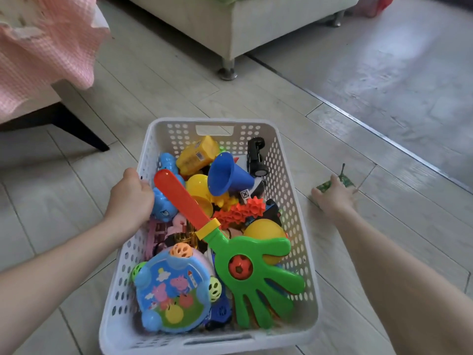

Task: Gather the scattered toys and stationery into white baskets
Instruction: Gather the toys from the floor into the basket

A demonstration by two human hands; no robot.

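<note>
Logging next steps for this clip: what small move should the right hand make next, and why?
Probably lift the green toy and carry it into the white basket. The right hand appears to grip it on the floor right of the basket, while the left hand holds its rim.

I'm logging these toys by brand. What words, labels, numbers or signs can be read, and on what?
No word or number is legible.
On the white square tag beside the blue plastic cone: a black mark like "X", no letters.
On the yellow plastic box in the white perforated plastic basket: a small blue-and-white sticker, too blurred to read.
On the round blue toy drum: cartoon pigs only, no text.
</note>
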